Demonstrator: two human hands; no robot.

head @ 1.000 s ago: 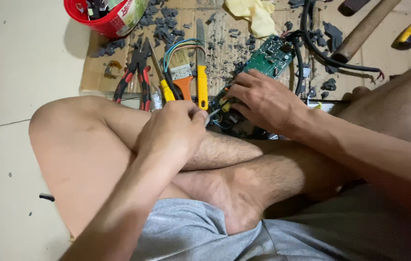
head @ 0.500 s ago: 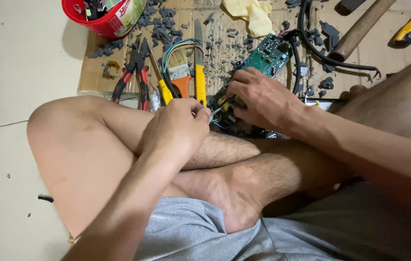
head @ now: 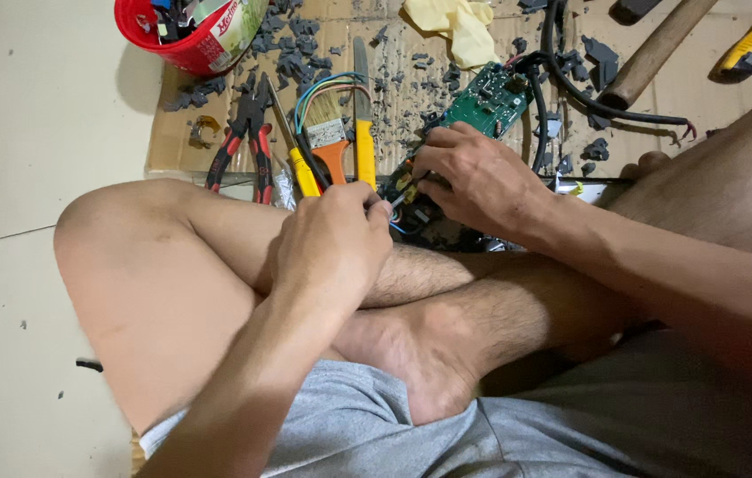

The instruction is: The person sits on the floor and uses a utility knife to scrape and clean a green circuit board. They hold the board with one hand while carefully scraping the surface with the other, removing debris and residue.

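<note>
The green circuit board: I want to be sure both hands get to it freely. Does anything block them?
Nothing visible does. The right hand already rests on the green circuit board; the left hand is closed beside its near end, above the crossed legs.

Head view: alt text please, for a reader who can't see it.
A person sitting cross-legged on the floor works with both hands, left hand and right hand, on a green circuit board with wires. Pliers, a paintbrush and a red tub lie on the cardboard ahead.
</note>
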